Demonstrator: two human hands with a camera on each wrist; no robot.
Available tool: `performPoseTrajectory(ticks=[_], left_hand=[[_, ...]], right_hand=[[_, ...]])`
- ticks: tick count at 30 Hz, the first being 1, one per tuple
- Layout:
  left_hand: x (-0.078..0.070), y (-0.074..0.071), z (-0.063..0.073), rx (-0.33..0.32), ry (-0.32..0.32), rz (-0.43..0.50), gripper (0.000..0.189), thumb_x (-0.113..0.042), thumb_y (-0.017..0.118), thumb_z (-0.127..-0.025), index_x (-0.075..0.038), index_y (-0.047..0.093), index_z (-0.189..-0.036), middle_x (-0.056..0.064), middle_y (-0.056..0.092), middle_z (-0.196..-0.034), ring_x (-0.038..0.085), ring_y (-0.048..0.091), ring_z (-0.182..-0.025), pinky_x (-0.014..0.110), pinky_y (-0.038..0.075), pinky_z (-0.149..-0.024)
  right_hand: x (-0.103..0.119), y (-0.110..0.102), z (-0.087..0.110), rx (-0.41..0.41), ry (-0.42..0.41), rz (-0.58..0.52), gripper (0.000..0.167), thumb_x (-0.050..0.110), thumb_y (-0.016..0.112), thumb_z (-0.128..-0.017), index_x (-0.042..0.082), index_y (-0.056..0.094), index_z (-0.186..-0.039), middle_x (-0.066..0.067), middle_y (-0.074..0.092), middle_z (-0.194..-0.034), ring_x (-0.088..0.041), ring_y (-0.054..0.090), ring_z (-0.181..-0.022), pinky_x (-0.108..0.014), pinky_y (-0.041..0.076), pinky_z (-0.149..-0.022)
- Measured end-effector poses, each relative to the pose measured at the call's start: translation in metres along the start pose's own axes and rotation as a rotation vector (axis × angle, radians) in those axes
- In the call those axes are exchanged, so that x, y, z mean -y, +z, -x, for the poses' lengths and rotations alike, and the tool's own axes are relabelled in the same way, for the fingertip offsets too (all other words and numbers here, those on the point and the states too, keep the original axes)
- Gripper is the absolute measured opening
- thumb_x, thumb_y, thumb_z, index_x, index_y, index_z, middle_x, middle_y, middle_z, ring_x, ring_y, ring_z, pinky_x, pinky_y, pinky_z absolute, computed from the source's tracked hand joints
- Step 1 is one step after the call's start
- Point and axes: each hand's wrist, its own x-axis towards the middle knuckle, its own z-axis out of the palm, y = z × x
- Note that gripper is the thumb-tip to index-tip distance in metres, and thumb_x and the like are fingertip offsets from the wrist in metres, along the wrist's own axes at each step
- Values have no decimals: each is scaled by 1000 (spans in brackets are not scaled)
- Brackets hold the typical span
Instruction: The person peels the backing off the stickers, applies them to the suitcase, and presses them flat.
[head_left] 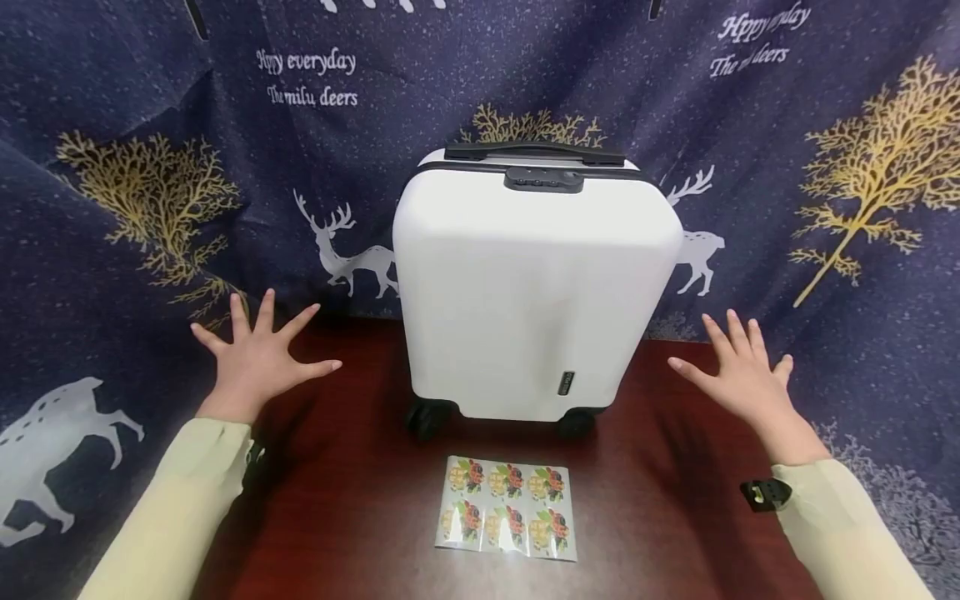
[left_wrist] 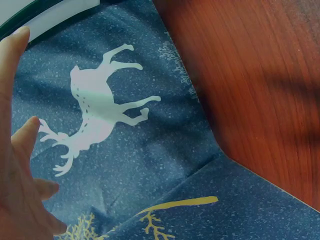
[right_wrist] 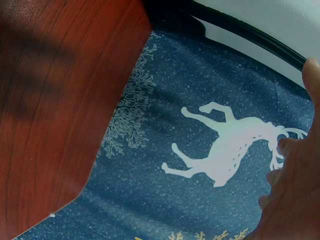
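Observation:
A white hard-shell suitcase [head_left: 517,292] stands upright on its black wheels in the middle of the head view, with a black handle and a lock along its top. In front of it lies a sheet of stickers [head_left: 507,508] printed with colourful fruit-like pictures. To the left of the suitcase my left hand [head_left: 255,358] is held up with its fingers spread, touching nothing. My right hand [head_left: 742,379] is raised on the other side, fingers also extended and nothing in it. In each wrist view the suitcase's edge shows at an upper corner.
A dark red wooden table [head_left: 337,517] bears the suitcase and the sheet. Behind and along both sides hangs a dark blue cloth [head_left: 300,150] with white deer, golden trees and lettering. A black band [head_left: 767,494] is on the right wrist.

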Motion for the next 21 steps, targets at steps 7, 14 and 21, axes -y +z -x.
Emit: performPoseTrajectory(ticks=[7,14,21], left_hand=[[-2,0,2,-4,-4,6,100,-75,68,-79,-25,35,-159,31,6,-168,64,-12,-150,93,-16,-97],[-2,5,4,-3,2,2,100,-77,66,-79,-25,36,-159,32,8,-168,65,-12,-150,93,-14,-97],[-1,15,10,-31,4,26,98,-78,66,-79,-24,39,-157,34,15,-166,65,-7,-150,94,-11,-98]], right_hand=[[1,2,2,-2,2,-13,100,71,49,-96,12,7,-165,-29,-6,-169,-52,-13,-156,-92,-4,-104],[-1,8,4,-7,9,-24,100,71,48,-96,13,6,-165,-30,-7,-169,-52,-13,-155,-92,-3,-103],[-2,19,8,-90,8,-64,94,68,50,-96,13,16,-164,-29,3,-170,-50,-5,-157,-92,2,-104]])
